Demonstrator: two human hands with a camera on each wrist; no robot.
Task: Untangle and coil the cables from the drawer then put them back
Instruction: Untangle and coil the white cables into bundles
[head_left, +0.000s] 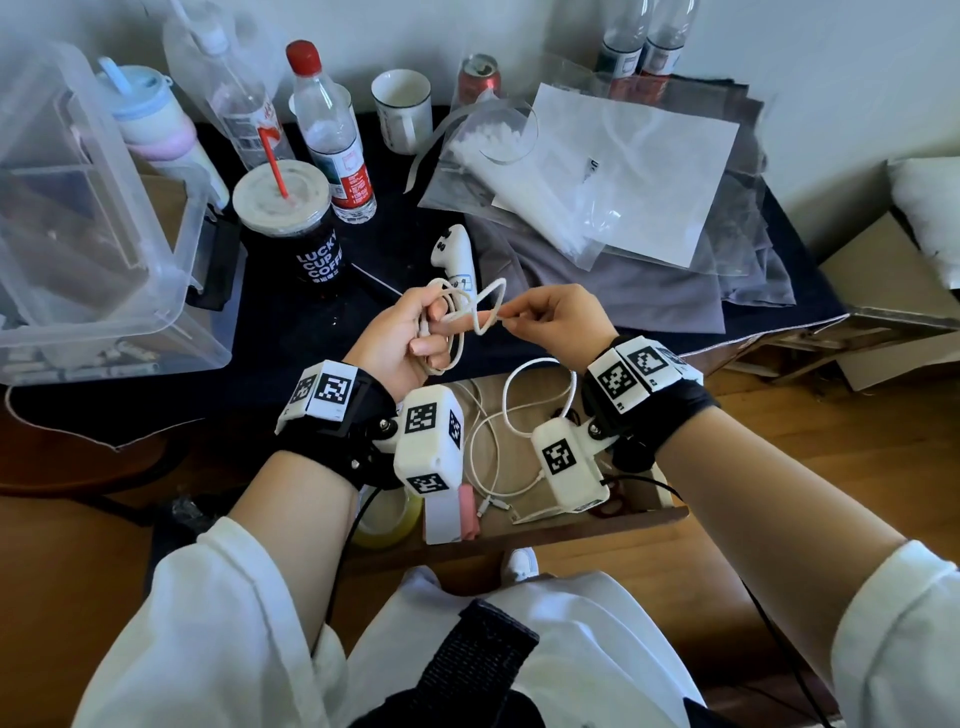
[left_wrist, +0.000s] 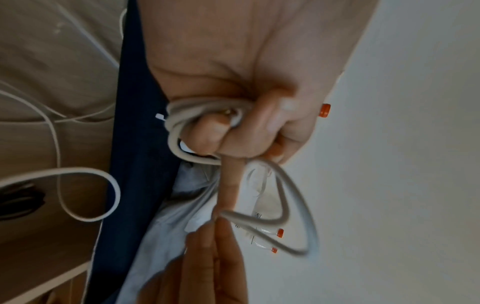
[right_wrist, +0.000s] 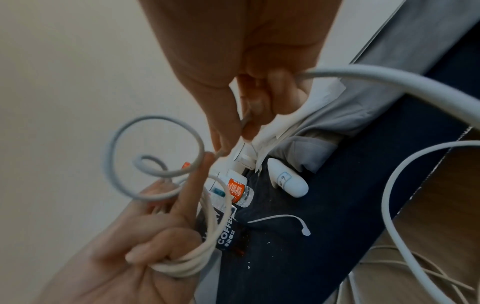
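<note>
My left hand (head_left: 410, 332) grips a white cable (head_left: 457, 343) wound in a few loops round its curled fingers, and its index finger (head_left: 470, 318) points toward the right hand. My right hand (head_left: 545, 317) pinches the same cable just past a loose loop (head_left: 491, 301). From there the cable hangs down in a curve (head_left: 540, 374) into the open wooden drawer (head_left: 550, 527) below. In the left wrist view the coil (left_wrist: 182, 123) sits against the curled fingers (left_wrist: 207, 133). The right wrist view shows the pinch (right_wrist: 244, 123) and the loose loop (right_wrist: 155, 156).
Several thin white cables (head_left: 488, 467) lie tangled in the drawer beside a yellow tape roll (head_left: 389, 519). On the dark table stand a coffee cup (head_left: 291, 218), bottles (head_left: 332, 130), a mug (head_left: 402, 109), a clear plastic box (head_left: 93, 234), a white controller (head_left: 454, 254), plastic bags (head_left: 597, 171) and grey cloth (head_left: 623, 296).
</note>
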